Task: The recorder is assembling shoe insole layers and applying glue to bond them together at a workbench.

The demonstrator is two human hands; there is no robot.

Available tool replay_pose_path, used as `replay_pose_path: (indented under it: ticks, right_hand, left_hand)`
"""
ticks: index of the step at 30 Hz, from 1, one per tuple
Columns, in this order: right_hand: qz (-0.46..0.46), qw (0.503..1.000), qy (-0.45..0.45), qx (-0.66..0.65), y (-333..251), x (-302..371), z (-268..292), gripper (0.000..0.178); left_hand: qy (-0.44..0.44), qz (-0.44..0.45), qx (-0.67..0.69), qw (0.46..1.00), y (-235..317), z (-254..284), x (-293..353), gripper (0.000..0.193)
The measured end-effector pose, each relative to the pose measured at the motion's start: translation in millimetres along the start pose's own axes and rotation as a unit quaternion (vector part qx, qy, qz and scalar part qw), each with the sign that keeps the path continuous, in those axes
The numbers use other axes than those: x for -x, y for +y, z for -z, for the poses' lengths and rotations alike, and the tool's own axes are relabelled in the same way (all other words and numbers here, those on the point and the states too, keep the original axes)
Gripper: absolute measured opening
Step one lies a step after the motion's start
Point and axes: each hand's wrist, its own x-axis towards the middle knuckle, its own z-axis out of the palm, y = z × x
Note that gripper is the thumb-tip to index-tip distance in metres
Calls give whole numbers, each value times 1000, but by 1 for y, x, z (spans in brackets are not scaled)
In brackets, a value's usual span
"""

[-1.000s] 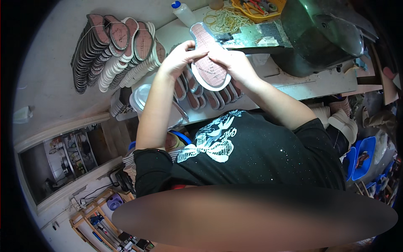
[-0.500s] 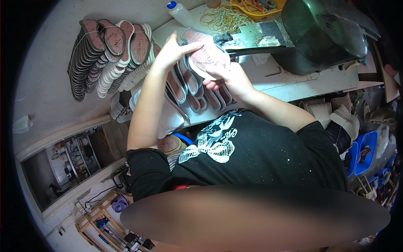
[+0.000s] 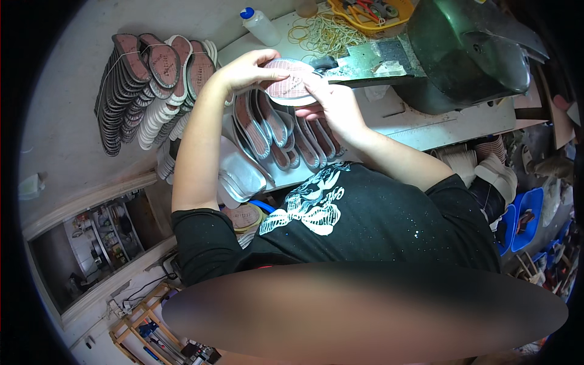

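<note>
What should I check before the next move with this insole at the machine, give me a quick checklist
1. Left hand grips the insole at its left edge: ok.
2. Right hand supports the insole from below: ok.
3. Insole edge meets the machine's metal plate: cannot tell, the contact spot is hidden.
4. Fingers off the plate edge: cannot tell.
5. Next insoles fanned on the bench under the hands, within reach: ok.
6. Loose rubber bands lie close behind the plate: not ok.
</note>
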Motion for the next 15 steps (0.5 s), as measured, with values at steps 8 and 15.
replay_pose_path:
  ticks: [8, 15]
  right_hand:
    - [9, 999, -7, -33, 1, -1, 7, 36]
    - [35, 999, 3, -41, 5, -2, 1, 36]
  left_hand:
    - [69, 6, 14, 997, 2, -35, 28, 24]
    - [66, -20, -3, 998, -10, -28, 22, 26]
